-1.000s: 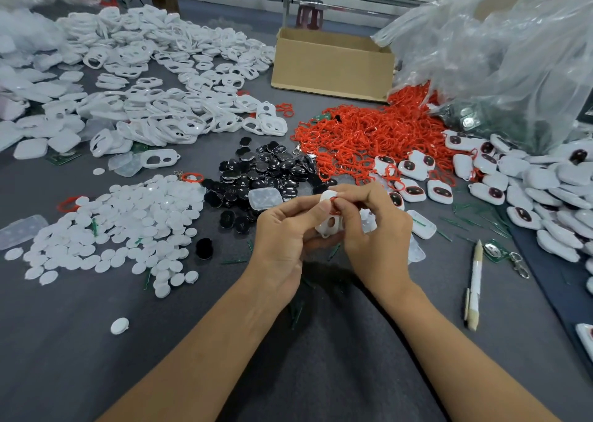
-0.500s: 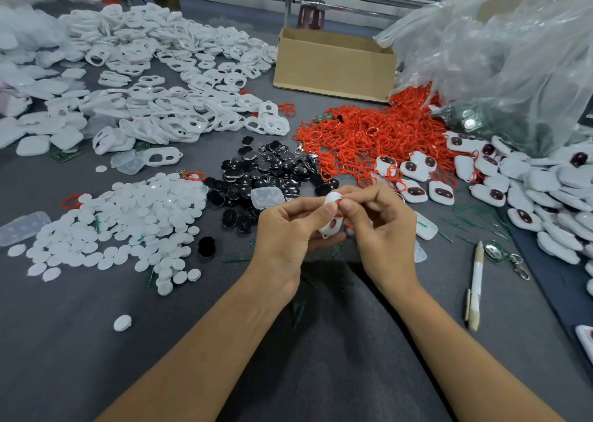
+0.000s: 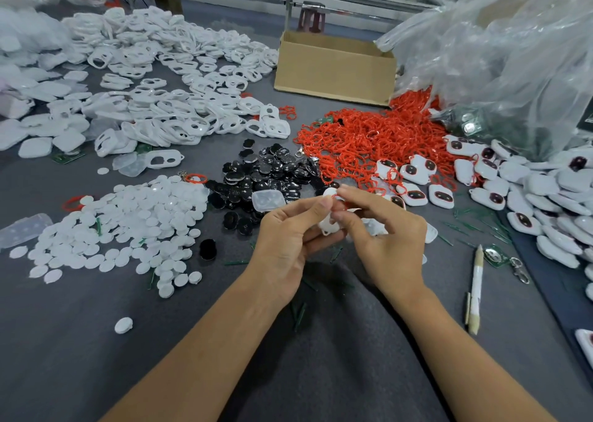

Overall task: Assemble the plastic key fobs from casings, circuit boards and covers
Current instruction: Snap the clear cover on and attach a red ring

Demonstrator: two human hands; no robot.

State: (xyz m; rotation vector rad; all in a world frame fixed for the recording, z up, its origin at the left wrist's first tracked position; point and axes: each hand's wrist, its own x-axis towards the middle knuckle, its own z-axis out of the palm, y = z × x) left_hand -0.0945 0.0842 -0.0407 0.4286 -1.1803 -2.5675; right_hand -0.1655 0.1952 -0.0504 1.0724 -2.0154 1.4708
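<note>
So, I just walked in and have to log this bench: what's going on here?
A person is assembling key fobs. The left hand holds a white casing while the right hand pinches a red ring at its top. Loose white discs, black covers and red rings lie in piles on the grey table, finished fobs to the right.

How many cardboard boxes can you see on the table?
1. The box stands at the back, between the white casings and the clear bag. Another may be hidden behind the bag.
</note>
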